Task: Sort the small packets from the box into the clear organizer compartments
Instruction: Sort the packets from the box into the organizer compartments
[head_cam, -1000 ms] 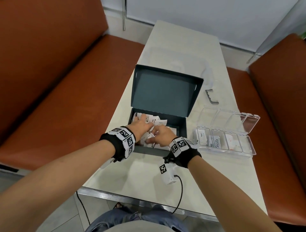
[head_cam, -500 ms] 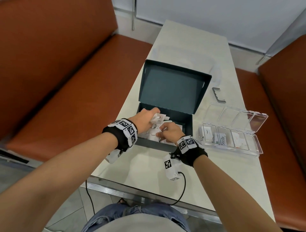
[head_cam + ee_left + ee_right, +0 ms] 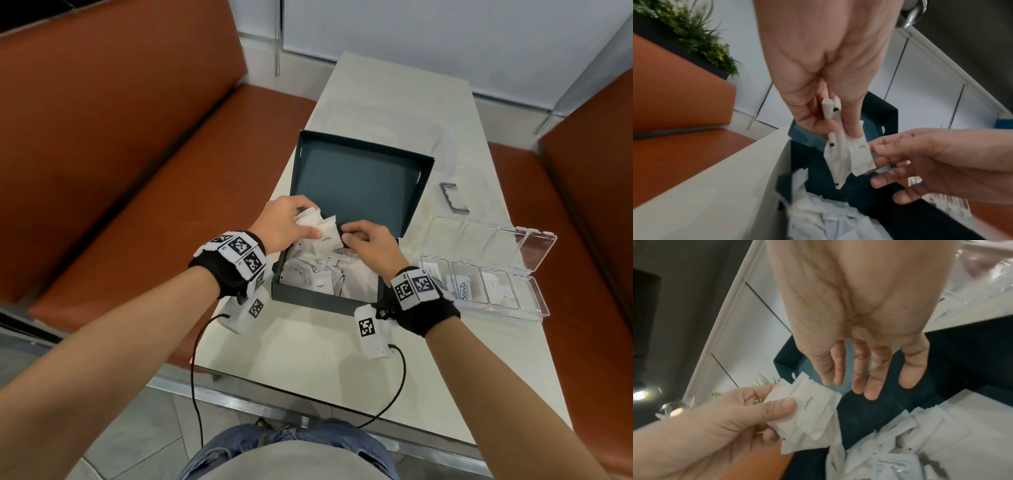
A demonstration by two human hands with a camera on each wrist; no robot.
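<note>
Left hand [image 3: 286,222]: its grip is pinching a bunch of white packets [image 3: 320,231] above the box [image 3: 325,298].
Right hand [image 3: 368,241]: grip empty, fingers [image 3: 871,379] straight, reaching just beside the bunch.
Organizer [image 3: 534,308]: lying lid-open on the desk [image 3: 308,349], right of the box.

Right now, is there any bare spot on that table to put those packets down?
Yes: bare table between the dark box and the near edge, and beyond the box lid. It is crowded inside the box, and the clear organizer with the metal handle fills the right side.
</note>
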